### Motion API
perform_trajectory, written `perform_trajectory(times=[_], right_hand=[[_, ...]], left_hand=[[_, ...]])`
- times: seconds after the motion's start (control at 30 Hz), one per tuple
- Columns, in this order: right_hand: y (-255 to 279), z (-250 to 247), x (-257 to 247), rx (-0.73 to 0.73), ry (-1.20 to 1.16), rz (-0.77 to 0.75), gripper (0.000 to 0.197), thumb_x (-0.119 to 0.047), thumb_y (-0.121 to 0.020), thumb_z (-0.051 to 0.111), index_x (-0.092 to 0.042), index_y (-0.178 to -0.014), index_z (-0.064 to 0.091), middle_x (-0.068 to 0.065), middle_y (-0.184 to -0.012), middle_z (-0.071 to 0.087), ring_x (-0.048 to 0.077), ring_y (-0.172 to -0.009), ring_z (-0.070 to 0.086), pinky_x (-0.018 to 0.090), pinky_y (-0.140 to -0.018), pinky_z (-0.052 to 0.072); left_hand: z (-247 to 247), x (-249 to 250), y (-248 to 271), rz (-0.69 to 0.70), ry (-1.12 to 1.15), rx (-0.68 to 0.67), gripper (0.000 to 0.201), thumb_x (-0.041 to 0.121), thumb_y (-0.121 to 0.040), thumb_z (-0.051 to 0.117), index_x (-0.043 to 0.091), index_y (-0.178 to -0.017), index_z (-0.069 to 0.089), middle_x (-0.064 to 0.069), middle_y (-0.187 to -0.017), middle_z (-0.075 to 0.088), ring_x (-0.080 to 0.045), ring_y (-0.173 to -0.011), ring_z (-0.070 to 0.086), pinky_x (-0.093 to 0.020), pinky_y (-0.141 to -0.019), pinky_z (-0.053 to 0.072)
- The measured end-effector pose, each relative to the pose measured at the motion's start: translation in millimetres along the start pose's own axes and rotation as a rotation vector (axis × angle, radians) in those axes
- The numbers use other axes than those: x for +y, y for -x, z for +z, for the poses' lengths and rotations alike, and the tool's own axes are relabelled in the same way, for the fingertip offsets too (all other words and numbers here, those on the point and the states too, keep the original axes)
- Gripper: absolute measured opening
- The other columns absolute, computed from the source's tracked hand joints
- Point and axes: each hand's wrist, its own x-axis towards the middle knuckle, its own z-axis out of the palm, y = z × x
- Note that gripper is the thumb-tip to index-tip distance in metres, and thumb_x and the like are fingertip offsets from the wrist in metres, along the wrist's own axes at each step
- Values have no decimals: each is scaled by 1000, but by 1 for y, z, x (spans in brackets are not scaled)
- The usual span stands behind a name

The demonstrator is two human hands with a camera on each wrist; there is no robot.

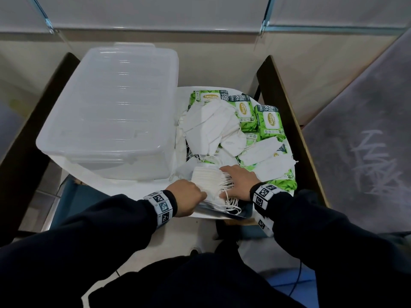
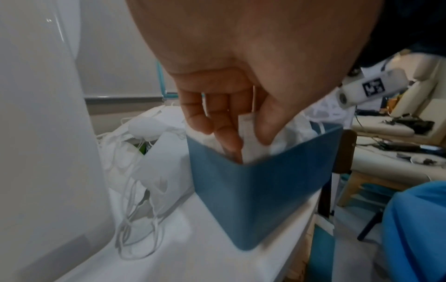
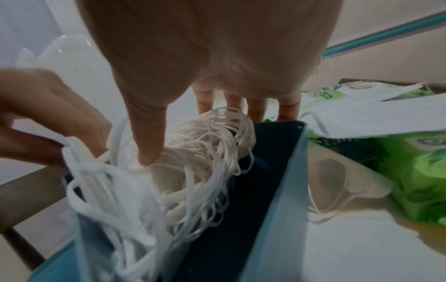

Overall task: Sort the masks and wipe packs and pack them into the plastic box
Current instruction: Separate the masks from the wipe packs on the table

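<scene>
Both hands hold a stack of white masks (image 1: 209, 177) at the near edge of the worktop (image 1: 142, 187), over a small blue box (image 2: 260, 192). The left hand (image 1: 186, 197) pinches the stack's near end. The right hand (image 1: 239, 182) lies on top, thumb pressing the ear loops (image 3: 193, 162). Green wipe packs (image 1: 270, 122) reading "Sanicare" and "80" lie far right under loose masks (image 1: 211, 127). The clear plastic box (image 1: 113, 112), lid on, stands left.

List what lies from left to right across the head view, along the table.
Lidded plastic box → left hand → stack of masks gripped by both hands → right hand → green wipe packs at the table's right edge.
</scene>
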Motion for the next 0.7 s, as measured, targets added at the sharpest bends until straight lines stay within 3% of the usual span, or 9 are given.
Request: perform_trajectory(times=[0.17, 0.27, 0.37, 0.47, 0.53, 0.6, 0.7], right_hand=[[5, 5, 4, 6, -32, 5, 97, -55, -73, 82, -40, -154, 31, 1, -151, 44, 31, -138, 43, 50, -112, 37], [11, 11, 9, 49, -147, 34, 93, -55, -75, 81, -40, -154, 34, 0, -156, 42, 30, -142, 39, 50, -116, 34], [27, 13, 11, 252, -333, 11, 72, -37, -82, 75, -36, -147, 46, -3, -151, 47, 25, -140, 41, 47, -115, 35], [46, 10, -3, 455, -382, -147, 41, -40, -85, 66, -35, -126, 61, -12, -128, 58, 16, -123, 50, 43, -105, 41], [52, 11, -19, 391, -312, -294, 38, -54, -83, 65, -35, -116, 64, -14, -119, 59, 13, -114, 52, 41, -100, 44], [49, 16, -34, 266, -176, -393, 49, -61, -77, 71, -36, -118, 63, -13, -122, 58, 15, -116, 50, 39, -102, 42], [41, 18, -45, 144, 14, -321, 54, -55, -75, 79, -33, -121, 62, -7, -122, 56, 18, -114, 48, 38, -97, 37]], left_hand=[[6, -8, 5, -34, 0, 50, 10, 20, -93, 58, 23, -97, 66, -1, -94, 60, -29, -85, 64, -38, -64, 51], [13, -13, 9, -73, 93, 26, 17, 20, -99, 51, 22, -109, 65, -3, -101, 60, -31, -91, 65, -39, -70, 50], [14, -15, 14, -114, 218, 133, 23, 25, -100, 51, 24, -122, 57, -2, -107, 66, -31, -95, 64, -36, -76, 47], [17, -15, 18, -106, 246, 196, 18, 29, -103, 50, 22, -113, 63, -2, -108, 67, -30, -96, 64, -33, -74, 41], [18, -16, 18, -80, 299, 252, 18, 27, -103, 52, 19, -109, 67, -3, -104, 68, -30, -94, 64, -32, -72, 39], [18, -17, 18, -31, 340, 354, 12, 23, -98, 60, 17, -103, 70, -3, -95, 70, -30, -85, 66, -29, -68, 37], [15, -17, 18, 18, 359, 443, 7, 20, -93, 65, 17, -97, 71, -2, -86, 70, -28, -77, 66, -28, -65, 40]])
